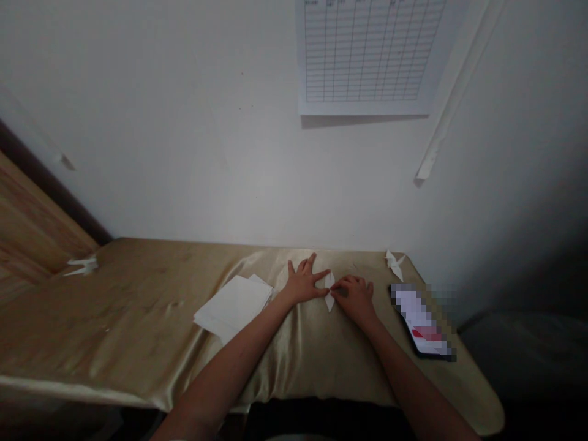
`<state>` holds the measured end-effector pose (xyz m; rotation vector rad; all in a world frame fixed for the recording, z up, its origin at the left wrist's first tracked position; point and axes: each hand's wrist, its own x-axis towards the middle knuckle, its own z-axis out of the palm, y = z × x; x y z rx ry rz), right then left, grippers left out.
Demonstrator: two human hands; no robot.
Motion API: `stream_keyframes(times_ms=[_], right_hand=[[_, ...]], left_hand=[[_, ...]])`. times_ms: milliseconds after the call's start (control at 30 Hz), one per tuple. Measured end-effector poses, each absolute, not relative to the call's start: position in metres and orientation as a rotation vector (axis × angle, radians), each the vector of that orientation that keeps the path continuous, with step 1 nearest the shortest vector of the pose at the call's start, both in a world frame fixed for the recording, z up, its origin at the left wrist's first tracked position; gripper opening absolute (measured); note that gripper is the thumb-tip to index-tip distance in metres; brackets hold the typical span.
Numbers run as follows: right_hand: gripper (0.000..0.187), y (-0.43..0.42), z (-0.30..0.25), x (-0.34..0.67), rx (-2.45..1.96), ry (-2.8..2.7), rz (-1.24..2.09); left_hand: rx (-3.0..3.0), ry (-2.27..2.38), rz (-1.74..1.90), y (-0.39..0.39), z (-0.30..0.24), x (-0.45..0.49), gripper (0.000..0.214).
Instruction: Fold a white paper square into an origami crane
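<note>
A small diamond-shaped piece of folded white paper lies on the gold cloth between my two hands. My left hand is spread out, its thumb and index finger reaching to the paper's left side and the other fingers stretched forward. On the other side, my right hand is closed, with thumb and index finger pinching at the middle of the folded paper. Fingertips partly cover the paper, so its exact folds cannot be seen. A stack of white paper sheets rests just left of my left forearm.
A folded paper crane sits at the back right, and another white folded paper figure at the far left. A phone with a lit screen lies right of my right arm. Behind the cloth-covered table rises a white wall with a printed chart.
</note>
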<state>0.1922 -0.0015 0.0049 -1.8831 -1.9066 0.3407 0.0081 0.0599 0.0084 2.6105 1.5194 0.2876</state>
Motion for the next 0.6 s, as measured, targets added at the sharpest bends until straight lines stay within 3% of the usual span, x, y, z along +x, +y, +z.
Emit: stream_keyframes(times_ms=[133,367,600], right_hand=[[0.014,0.000,0.006,0.195,-1.869,-1.905,0.389],[0.010,0.001,0.004,0.198,-1.840,-1.874,0.425],[0.010,0.000,0.003,0.199,-1.822,-1.856,0.419]], left_hand=[[2.638,1.477,0.421,0.052,0.007,0.007,0.064],[2.661,1.352,0.489,0.046,0.011,0.004,0.029],[2.637,1.396,0.398,0.047,0.010,0.006,0.034]])
